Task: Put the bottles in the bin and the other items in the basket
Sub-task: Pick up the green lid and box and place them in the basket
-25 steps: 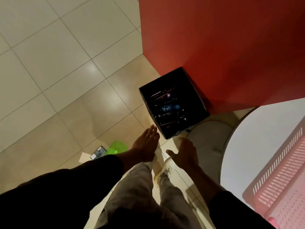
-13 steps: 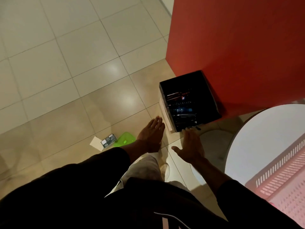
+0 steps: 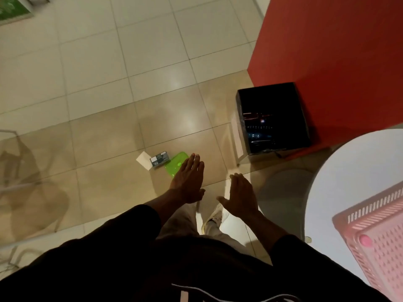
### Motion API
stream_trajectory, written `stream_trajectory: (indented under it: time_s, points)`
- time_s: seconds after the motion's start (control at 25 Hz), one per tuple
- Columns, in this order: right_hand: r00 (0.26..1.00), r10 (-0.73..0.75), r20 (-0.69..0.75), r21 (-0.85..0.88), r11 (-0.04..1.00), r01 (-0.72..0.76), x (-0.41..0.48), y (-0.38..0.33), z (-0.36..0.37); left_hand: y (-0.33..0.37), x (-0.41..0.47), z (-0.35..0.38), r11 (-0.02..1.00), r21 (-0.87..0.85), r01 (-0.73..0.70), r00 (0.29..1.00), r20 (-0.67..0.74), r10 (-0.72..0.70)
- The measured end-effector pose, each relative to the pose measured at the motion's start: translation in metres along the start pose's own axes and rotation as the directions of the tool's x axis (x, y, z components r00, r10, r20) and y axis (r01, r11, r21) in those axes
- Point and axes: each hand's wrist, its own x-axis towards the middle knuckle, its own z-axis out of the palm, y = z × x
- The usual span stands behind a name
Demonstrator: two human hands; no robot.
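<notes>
Head view: left hand (image 3: 187,182) and right hand (image 3: 239,197) empty, fingers straight, above floor, green plastic dish (image 3: 174,163), small box (image 3: 159,159), white card (image 3: 143,160) clustered left of black bin (image 3: 272,101), pink basket (image 3: 375,232) near right on table (image 3: 349,171), likely risk: closer bin invites wrong drop, flat card slips.

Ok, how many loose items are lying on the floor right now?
3, clustered together: a white card, a small dark box beside it, and a green plastic piece partly behind the left hand. More may be hidden.
</notes>
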Motion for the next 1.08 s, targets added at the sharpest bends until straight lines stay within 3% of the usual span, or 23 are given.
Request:
stream_trajectory:
  time_s: [0.12, 0.36, 0.6, 0.8, 1.08]
  points:
    - [0.996, -0.084, 0.021, -0.042, 0.995, 0.085, 0.0, -0.041, 0.017, -0.037, -0.034, 0.019, 0.996, -0.047, 0.072, 0.997, 0.003, -0.072]
    - [0.999, -0.042, -0.02, -0.038, 0.998, 0.041, 0.027, -0.111, 0.015, -0.113, -0.077, 0.047, 0.986, -0.114, 0.126, 0.992, -0.004, -0.127]
    - [0.998, -0.02, -0.06, -0.06, 0.998, 0.017, 0.048, -0.221, 0.043, -0.233, -0.123, 0.074, 0.985, -0.109, 0.132, 0.991, 0.009, -0.132]
    - [0.992, -0.013, -0.126, 0.094, 0.995, 0.025, 0.041, -0.332, 0.083, -0.326, -0.151, 0.083, 0.995, -0.042, 0.092, 0.992, 0.095, -0.088]
    - [0.999, -0.008, -0.051, 0.031, 0.999, 0.01, 0.049, -0.33, 0.09, -0.339, -0.116, 0.074, 0.996, -0.051, 0.067, 0.993, 0.105, -0.061]
